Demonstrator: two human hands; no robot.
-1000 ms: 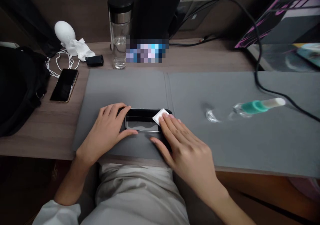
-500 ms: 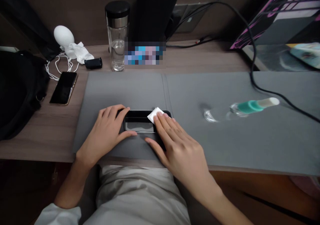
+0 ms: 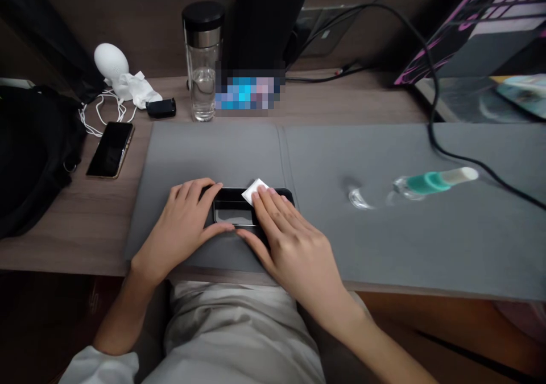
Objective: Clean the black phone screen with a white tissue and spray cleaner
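Observation:
A black smartphone [image 3: 234, 215] lies flat and sideways on the grey desk mat, its dark screen upward. My left hand [image 3: 181, 230] grips the phone's left end, with the thumb along the near edge and the fingers at the far edge. Under the fingertips of my right hand [image 3: 294, 244] a small folded white wipe [image 3: 253, 192] is pressed on the screen. The right fingers are straight and close together, and the thumb reaches toward the phone's near edge. The right part of the phone is mostly hidden under that hand.
On the grey mat [image 3: 362, 247] lie a spray bottle [image 3: 426, 183] with green liquid and a clear cap [image 3: 358, 199]. A second phone [image 3: 111, 149], a glass water bottle [image 3: 203, 65] and a black bag [image 3: 38, 156] are farther left. A black cable [image 3: 433, 99] crosses the right side.
My right hand has slid a little to the left along the screen, taking the white wipe with it. My left hand stays on the phone's left end.

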